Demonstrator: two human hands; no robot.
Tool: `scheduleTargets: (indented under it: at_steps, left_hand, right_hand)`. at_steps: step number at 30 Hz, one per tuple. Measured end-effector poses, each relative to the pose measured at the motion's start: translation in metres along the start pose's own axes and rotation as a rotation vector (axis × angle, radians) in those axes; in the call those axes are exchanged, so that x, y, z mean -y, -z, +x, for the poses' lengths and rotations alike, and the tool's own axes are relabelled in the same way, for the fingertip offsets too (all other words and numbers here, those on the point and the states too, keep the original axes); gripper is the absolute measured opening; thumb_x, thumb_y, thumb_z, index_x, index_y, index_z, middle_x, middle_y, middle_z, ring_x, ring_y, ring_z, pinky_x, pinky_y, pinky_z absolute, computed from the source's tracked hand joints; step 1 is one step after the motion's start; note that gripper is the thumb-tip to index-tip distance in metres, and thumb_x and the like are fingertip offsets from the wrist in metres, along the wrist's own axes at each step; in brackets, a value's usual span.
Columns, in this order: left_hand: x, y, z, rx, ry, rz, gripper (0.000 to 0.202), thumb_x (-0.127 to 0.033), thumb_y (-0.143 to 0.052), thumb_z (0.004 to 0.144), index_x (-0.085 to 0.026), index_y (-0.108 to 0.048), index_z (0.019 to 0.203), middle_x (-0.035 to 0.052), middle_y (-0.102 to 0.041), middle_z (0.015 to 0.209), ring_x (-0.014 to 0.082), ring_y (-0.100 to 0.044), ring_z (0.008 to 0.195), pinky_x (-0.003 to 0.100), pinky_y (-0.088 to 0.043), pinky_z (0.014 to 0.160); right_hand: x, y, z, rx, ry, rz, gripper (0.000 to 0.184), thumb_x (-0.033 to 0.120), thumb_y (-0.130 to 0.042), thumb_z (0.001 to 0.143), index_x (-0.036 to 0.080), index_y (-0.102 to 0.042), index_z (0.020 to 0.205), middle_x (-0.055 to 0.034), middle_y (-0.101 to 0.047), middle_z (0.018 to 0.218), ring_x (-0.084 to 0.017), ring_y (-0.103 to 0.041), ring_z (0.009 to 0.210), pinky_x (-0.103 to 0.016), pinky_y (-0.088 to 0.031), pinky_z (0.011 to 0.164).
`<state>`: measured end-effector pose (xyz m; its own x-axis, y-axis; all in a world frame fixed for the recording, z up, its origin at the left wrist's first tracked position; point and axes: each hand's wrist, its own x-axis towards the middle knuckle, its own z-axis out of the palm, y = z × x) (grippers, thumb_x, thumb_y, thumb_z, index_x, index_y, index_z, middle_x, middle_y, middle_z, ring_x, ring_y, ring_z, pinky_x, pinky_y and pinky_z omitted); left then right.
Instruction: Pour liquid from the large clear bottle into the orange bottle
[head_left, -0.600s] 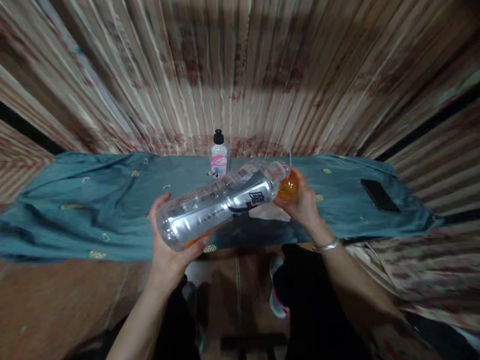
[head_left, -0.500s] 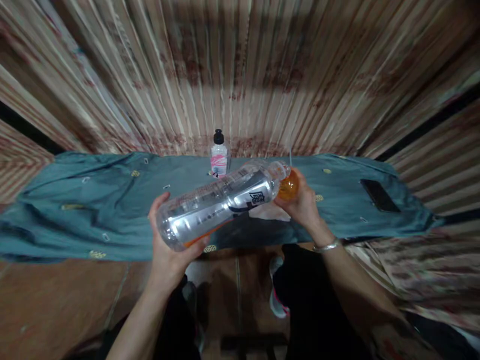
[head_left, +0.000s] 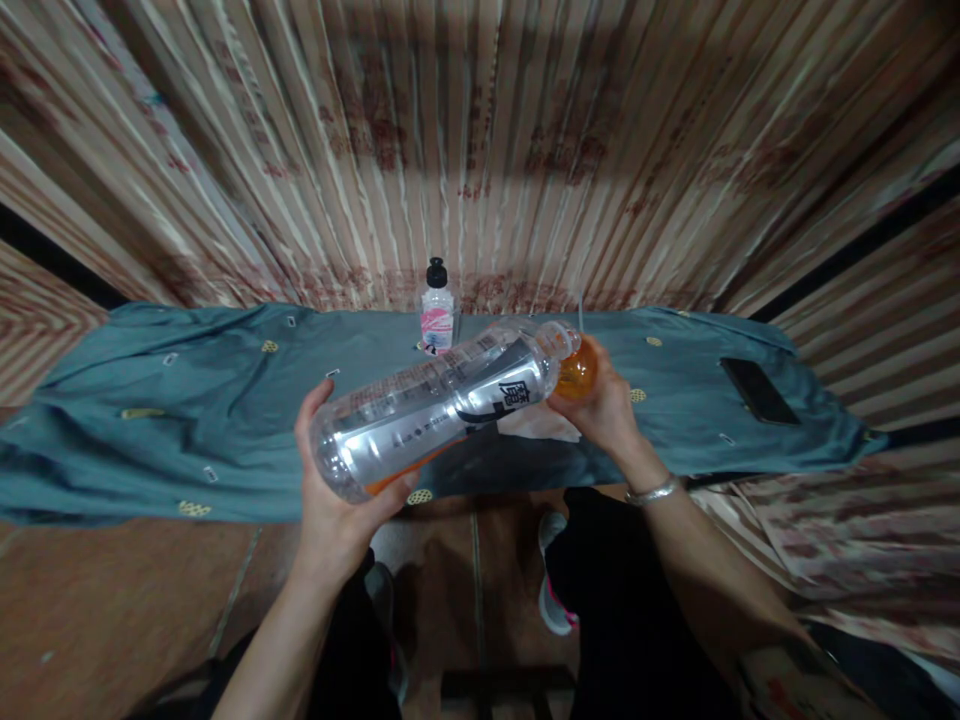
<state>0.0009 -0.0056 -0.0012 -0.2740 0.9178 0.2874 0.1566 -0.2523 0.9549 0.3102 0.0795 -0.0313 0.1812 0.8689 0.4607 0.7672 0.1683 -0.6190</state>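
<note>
My left hand (head_left: 341, 510) is wrapped around the base of a large clear plastic bottle (head_left: 435, 410) with a silver label. The bottle lies tilted in the air, its uncapped neck pointing up to the right. In my right hand (head_left: 606, 405) is a rounded, see-through orange container (head_left: 577, 370), right at the bottle's mouth. Its exact kind is unclear, and my fingers cover part of it. Whether the bottle's rim touches it I cannot tell. Below the bottle's neck, a pale cloth or tissue (head_left: 540, 425) shows on the bench.
A small clear bottle (head_left: 437, 322) with a black cap and pink label stands behind the large bottle. At the right lies a black phone (head_left: 759, 391). Blue-green patterned cloth (head_left: 225, 400) covers the narrow bench, with a striped curtain (head_left: 480, 150) behind it.
Both hands, the bottle and the orange container stay almost exactly where they were. The bottle may have turned very slightly in my left hand.
</note>
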Motion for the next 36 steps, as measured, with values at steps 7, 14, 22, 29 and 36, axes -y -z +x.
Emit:
scheduleTargets:
  at_steps: [7, 14, 22, 29, 36]
  left_hand:
    - [0.0024, 0.0004, 0.0008, -0.024, -0.058, 0.016, 0.113, -0.037, -0.096, 0.053, -0.024, -0.045, 0.153, 0.0083, -0.068, 0.121, 0.0291, -0.071, 0.104, 0.044, -0.062, 0.094]
    - [0.0028, 0.001, 0.0014, -0.028, -0.065, 0.024, 0.113, -0.037, -0.095, 0.052, -0.026, -0.046, 0.153, 0.0085, -0.069, 0.12, 0.0296, -0.071, 0.103, 0.045, -0.062, 0.094]
    - [0.0052, 0.0029, 0.0018, -0.027, -0.088, 0.035, 0.113, -0.038, -0.095, 0.053, -0.025, -0.045, 0.154, 0.0074, -0.068, 0.12, 0.0281, -0.071, 0.103, 0.043, -0.061, 0.094]
    - [-0.0026, -0.0001, 0.0027, -0.03, -0.048, 0.037, 0.112, -0.039, -0.094, 0.052, -0.025, -0.045, 0.151, 0.0075, -0.067, 0.118, 0.0285, -0.07, 0.102, 0.044, -0.061, 0.093]
    - [-0.0017, 0.0011, 0.0024, -0.015, -0.047, 0.045, 0.113, -0.041, -0.095, 0.053, -0.025, -0.044, 0.152, 0.0083, -0.066, 0.121, 0.0299, -0.069, 0.104, 0.046, -0.06, 0.095]
  right_hand:
    - [0.0, 0.0002, -0.0001, -0.015, 0.023, 0.006, 0.092, 0.044, -0.087, 0.066, 0.021, -0.053, 0.148, -0.0148, -0.077, 0.133, -0.038, -0.078, 0.114, -0.052, -0.065, 0.098]
    - [0.0016, 0.0003, 0.0002, 0.024, 0.002, 0.024, 0.093, 0.039, -0.085, 0.067, 0.019, -0.05, 0.15, -0.0172, -0.074, 0.137, -0.04, -0.075, 0.12, -0.056, -0.062, 0.103]
    - [-0.0001, 0.001, 0.0003, 0.019, 0.012, 0.008, 0.093, 0.039, -0.085, 0.067, 0.02, -0.051, 0.151, -0.016, -0.075, 0.136, -0.039, -0.076, 0.118, -0.055, -0.063, 0.102]
    - [-0.0002, -0.0008, 0.0, -0.008, 0.024, 0.002, 0.092, 0.041, -0.086, 0.067, 0.021, -0.052, 0.149, -0.0146, -0.076, 0.133, -0.038, -0.077, 0.116, -0.053, -0.064, 0.101]
    - [0.0017, -0.0002, -0.0004, -0.007, 0.005, 0.003, 0.093, 0.04, -0.087, 0.066, 0.023, -0.052, 0.15, -0.013, -0.077, 0.132, -0.038, -0.077, 0.115, -0.053, -0.065, 0.1]
